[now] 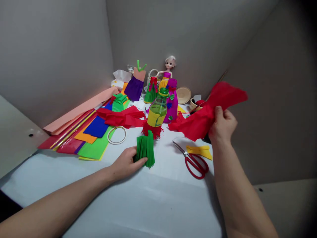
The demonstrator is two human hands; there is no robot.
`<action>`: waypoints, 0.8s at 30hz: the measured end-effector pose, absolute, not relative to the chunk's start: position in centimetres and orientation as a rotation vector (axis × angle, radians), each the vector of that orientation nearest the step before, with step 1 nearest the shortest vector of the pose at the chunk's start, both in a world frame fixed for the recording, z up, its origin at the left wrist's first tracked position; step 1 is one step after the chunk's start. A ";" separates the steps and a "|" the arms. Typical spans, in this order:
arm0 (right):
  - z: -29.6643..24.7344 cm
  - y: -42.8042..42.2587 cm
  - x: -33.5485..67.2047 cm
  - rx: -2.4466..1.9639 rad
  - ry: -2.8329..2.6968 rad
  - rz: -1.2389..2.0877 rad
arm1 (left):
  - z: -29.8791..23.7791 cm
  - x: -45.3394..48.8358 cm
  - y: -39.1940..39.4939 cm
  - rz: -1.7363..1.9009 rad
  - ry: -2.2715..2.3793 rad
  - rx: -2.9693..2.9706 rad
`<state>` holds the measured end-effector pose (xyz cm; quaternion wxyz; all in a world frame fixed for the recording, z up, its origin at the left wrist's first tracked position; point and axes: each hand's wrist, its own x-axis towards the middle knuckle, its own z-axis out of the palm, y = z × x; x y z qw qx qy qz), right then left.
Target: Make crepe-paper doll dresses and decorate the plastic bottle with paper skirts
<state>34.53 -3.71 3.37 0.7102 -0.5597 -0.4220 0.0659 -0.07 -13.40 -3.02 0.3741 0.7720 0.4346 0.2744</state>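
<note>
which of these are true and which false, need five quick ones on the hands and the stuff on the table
1. The left hand holds green paper. True.
2. The right hand holds the scissors. False: it holds red paper; the scissors lie on the table.
3. The bottle has a yellow band around it. True.
4. The doll is in front of the bottle. False: it is behind it.
5. The scissors have blue handles. False: they are red.
</note>
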 end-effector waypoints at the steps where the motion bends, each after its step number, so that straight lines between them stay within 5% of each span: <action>1: 2.8 -3.3 34.5 -1.283 -0.948 0.207 | -3.0 -0.1 -13.4 0.704 1.114 1.975; 7: -1.1 -1.2 32.9 -1.609 -1.179 0.564 | -3.0 0.0 -13.3 0.702 1.112 1.972; 15: 0.1 -2.3 35.9 -1.926 -1.490 0.440 | -2.8 -0.1 -13.3 0.689 1.123 1.974; 24: -0.2 -8.7 40.0 -2.089 -2.100 0.660 | -3.0 0.0 -13.4 0.689 1.126 1.955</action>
